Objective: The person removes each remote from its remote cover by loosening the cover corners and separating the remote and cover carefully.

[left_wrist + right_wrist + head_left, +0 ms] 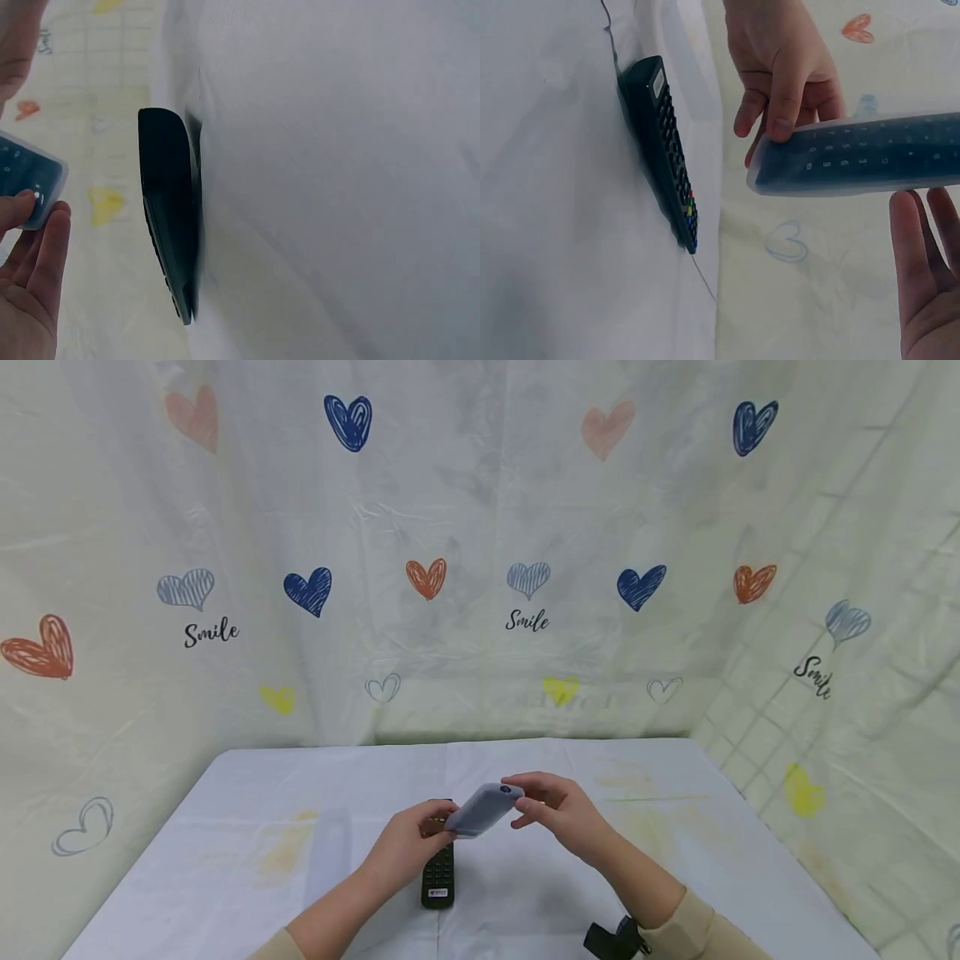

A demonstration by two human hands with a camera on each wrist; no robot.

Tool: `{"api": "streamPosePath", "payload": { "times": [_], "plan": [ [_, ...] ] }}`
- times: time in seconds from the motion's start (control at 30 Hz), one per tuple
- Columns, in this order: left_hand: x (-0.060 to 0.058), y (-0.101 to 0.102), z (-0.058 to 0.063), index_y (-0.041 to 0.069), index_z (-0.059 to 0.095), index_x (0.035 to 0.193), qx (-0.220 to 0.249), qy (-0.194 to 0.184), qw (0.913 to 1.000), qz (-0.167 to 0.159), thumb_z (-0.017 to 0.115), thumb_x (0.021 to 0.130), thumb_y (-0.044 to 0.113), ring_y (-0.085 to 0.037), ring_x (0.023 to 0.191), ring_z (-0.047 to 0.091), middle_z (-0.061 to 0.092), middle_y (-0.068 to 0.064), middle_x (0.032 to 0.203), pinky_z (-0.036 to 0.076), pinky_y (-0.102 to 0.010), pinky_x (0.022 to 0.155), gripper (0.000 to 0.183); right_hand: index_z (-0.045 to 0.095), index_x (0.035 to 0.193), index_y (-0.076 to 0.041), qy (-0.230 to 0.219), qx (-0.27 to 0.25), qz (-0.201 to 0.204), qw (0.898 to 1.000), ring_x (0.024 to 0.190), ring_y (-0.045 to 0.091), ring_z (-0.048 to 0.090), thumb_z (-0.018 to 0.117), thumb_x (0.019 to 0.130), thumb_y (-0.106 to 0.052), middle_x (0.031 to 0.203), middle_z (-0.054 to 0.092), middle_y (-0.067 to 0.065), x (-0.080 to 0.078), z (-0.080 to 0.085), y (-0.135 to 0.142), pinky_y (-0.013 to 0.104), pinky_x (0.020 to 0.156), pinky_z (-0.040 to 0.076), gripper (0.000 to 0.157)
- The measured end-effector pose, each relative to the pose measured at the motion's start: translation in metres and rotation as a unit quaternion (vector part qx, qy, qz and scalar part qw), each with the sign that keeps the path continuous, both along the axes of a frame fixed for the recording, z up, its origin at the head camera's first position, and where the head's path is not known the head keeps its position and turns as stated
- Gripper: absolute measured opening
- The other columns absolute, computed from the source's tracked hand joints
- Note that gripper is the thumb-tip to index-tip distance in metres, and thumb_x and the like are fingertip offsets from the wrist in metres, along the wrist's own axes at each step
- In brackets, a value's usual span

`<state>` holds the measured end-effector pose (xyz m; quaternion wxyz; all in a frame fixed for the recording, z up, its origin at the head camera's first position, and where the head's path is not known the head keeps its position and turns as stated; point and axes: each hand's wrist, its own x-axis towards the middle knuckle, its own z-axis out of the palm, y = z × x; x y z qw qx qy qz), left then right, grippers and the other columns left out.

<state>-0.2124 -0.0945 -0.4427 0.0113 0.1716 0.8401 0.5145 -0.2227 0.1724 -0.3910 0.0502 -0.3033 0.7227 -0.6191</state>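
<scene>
A blue-grey remote control [483, 810] in a translucent cover is held above the table, tilted, its buttons facing down. The left hand [411, 842] pinches its near end, thumb on the button side, as the right wrist view shows. At the far end, thumb and forefinger of the right hand [564, 814] take the corner between them; the other fingers [907, 240] stay fairly straight by its edge. Beneath the left hand lies a black remote control [438, 878], buttons up, its upper part partly hidden by that hand.
A white cloth covers the table [262, 827]. Behind and beside it hangs a pale sheet [465, 485] printed with hearts. A black strap [617, 939] sits by the right sleeve.
</scene>
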Motion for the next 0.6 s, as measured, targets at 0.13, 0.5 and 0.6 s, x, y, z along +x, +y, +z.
{"api": "streamPosePath", "payload": {
  "times": [0.13, 0.5, 0.6],
  "plan": [
    [-0.0014, -0.0046, -0.0018, 0.021, 0.067, 0.121, -0.035, 0.038, 0.9986, 0.009, 0.073, 0.091, 0.015, -0.012, 0.095, 0.067, 0.067, 0.001, 0.119, 0.057, -0.031, 0.078, 0.031, 0.062, 0.124, 0.006, 0.014, -0.025, 0.063, 0.998, 0.102, 0.020, 0.066, 0.059, 0.099, -0.004, 0.118, 0.065, 0.005, 0.0001, -0.0035, -0.0012, 0.047, 0.079, 0.058, 0.027],
    [-0.0017, -0.0091, -0.0062, 0.026, 0.067, 0.120, -0.062, 0.098, 0.9932, 0.006, 0.073, 0.091, 0.014, -0.008, 0.098, 0.064, 0.062, 0.010, 0.120, 0.055, -0.024, 0.073, 0.032, 0.060, 0.126, 0.008, 0.044, -0.050, 0.126, 0.990, 0.104, 0.027, 0.065, 0.056, 0.099, 0.001, 0.122, 0.063, 0.002, 0.0009, -0.0048, -0.0021, 0.053, 0.080, 0.056, 0.028],
    [-0.0022, -0.0098, -0.0054, 0.025, 0.069, 0.117, -0.063, 0.112, 0.9917, 0.007, 0.074, 0.090, 0.013, -0.007, 0.097, 0.064, 0.064, 0.010, 0.117, 0.055, -0.024, 0.073, 0.030, 0.062, 0.125, 0.005, 0.043, -0.052, 0.131, 0.989, 0.103, 0.025, 0.065, 0.057, 0.097, 0.002, 0.121, 0.063, 0.004, 0.0013, -0.0047, -0.0027, 0.053, 0.080, 0.056, 0.028]
  ]
}}
